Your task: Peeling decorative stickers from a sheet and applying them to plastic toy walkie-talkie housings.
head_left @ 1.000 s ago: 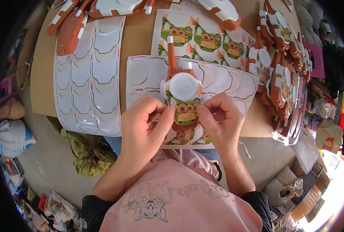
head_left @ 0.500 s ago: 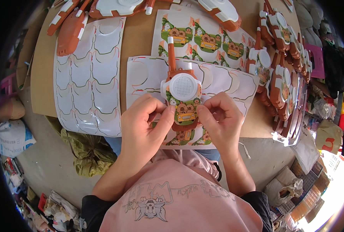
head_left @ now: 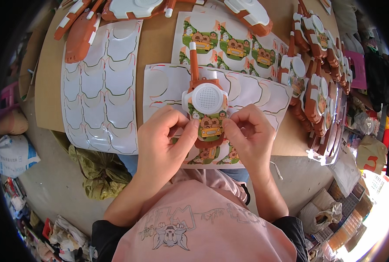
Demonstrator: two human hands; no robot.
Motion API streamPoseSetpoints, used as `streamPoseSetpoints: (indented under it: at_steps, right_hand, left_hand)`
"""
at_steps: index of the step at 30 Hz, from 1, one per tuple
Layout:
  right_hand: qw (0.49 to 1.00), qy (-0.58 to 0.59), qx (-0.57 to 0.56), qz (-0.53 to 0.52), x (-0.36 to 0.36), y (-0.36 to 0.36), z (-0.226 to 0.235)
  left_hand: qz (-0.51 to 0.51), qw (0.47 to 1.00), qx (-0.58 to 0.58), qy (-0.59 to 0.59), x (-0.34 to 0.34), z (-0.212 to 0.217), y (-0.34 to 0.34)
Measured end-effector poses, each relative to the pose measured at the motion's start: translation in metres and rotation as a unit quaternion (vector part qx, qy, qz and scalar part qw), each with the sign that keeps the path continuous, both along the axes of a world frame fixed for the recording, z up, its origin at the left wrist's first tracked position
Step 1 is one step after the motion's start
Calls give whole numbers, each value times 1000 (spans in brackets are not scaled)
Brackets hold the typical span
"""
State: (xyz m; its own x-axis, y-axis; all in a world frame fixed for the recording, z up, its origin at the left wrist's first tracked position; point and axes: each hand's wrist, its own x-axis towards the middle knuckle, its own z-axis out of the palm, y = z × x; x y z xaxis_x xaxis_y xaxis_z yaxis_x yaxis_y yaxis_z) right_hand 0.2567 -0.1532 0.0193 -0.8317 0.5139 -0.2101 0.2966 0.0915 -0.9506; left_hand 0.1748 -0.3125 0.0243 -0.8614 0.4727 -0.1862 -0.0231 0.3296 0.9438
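An orange and white toy walkie-talkie (head_left: 204,100) with a long antenna and a round white speaker grille lies on a partly used sticker sheet (head_left: 251,89). A green and orange cartoon sticker (head_left: 211,126) sits on its lower front. My left hand (head_left: 164,139) grips the toy's lower left side, thumb and fingertips at the sticker's left edge. My right hand (head_left: 247,135) holds the lower right side, fingertips pressing the sticker's right edge.
A brown table (head_left: 157,43) carries an emptied sticker sheet (head_left: 100,83) at left and a printed sheet (head_left: 229,41) at the back. Several finished toys (head_left: 316,100) are stacked at right, more (head_left: 129,8) along the far edge. Bags and clutter cover the floor.
Almost nothing differs. Both hands stay on the toy's lower body, the fingers shifting only slightly on the sticker.
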Motion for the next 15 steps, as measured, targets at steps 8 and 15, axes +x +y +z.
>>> streamPoseSetpoints:
  at_steps: [8,15]
  right_hand:
    - [1000,-3,3,-3,-1,0,-1]
    - [1000,-15,8,1,0,0,0]
  left_hand:
    - [-2,1000,0,-1,-1,0,0]
    - [-3,1000,1,-1,-1,0,0]
